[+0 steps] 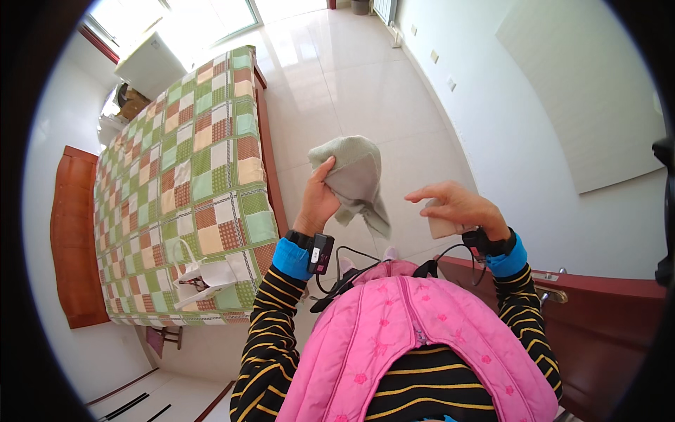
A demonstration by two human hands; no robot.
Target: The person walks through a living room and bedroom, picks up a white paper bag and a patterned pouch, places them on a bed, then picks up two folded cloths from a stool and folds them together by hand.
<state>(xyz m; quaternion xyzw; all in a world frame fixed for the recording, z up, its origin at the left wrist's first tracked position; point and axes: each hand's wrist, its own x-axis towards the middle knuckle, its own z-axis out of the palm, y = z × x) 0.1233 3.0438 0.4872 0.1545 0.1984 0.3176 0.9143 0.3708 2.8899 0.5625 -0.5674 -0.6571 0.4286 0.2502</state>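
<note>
My left hand is closed on a grey-green cloth, with the thumb lying over its near-left edge. The cloth hangs in loose folds, its lower corner dangling over the floor. To the right, at about the same height and apart from the cloth, is my right hand. Its index finger points left, and the other fingers bend about a small pale beige block-like thing. That thing is partly covered by the hand, and its kind does not show.
A bed with a patchwork cover stands at the left, a white bag on its near end. Tiled floor runs toward the bright window. White wall rises at right; a dark red door is at lower right.
</note>
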